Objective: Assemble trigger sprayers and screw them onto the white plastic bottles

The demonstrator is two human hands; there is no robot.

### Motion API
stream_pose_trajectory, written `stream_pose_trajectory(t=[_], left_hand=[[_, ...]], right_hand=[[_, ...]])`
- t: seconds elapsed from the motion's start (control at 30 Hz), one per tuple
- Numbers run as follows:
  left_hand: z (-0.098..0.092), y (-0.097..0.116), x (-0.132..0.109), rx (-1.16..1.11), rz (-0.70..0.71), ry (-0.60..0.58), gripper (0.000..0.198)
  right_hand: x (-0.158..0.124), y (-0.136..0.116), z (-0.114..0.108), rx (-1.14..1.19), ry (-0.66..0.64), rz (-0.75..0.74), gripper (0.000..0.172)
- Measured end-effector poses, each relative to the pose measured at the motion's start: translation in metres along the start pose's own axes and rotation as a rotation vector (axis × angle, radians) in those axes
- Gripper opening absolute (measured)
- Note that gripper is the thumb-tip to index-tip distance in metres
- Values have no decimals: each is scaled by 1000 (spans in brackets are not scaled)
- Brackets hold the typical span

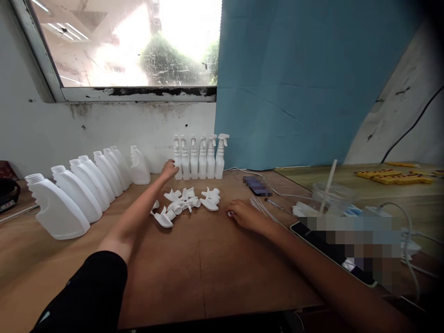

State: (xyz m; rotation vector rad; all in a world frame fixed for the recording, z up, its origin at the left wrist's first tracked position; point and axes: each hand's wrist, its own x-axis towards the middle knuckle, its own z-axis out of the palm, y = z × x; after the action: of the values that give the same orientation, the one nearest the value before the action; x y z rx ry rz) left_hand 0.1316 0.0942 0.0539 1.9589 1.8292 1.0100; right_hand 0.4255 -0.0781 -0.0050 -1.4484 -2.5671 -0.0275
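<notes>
My left hand (169,170) reaches to the left end of a row of white spray bottles by the wall, its fingers closed round the lower part of the end spray bottle (178,169). The other spray bottles (203,164) stand upright beside it with trigger heads on. On the table nearer me lies a loose pile of white trigger spray heads (187,201). Right of that pile, my right hand (247,215) rests low over the table with curled fingers; a small white end shows at the fingertips, too little to name. Thin clear tubes (260,206) lie just behind it.
Open-necked white bottles (86,189) line the left side, with one bottle (139,166) nearer the wall. At right are a phone (257,185), a pen-like tool (277,204), a dark phone-like slab (312,238), a plastic cup with straw (333,196) and white cables (409,219).
</notes>
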Motion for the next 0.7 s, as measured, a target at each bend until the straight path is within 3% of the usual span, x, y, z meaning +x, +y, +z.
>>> stream_pose_trajectory(t=[0.17,0.3,0.4,0.53,0.7], left_hand=[[-20,9,-83,112,337,-249,18],[-44,-7,-159,273,511,-229,27],[-54,-22,-200,454,568,-194,28],[-43,-26,-236,414,635,-223,20],[-17,-7,-258,222,817,-277,18]], right_hand=[[-2,-4,-4,67,34,37,13],[1,-2,3,111,33,32,13],[4,3,9,135,30,28,13],[6,4,11,167,36,3,16],[3,-10,4,244,123,-61,20]])
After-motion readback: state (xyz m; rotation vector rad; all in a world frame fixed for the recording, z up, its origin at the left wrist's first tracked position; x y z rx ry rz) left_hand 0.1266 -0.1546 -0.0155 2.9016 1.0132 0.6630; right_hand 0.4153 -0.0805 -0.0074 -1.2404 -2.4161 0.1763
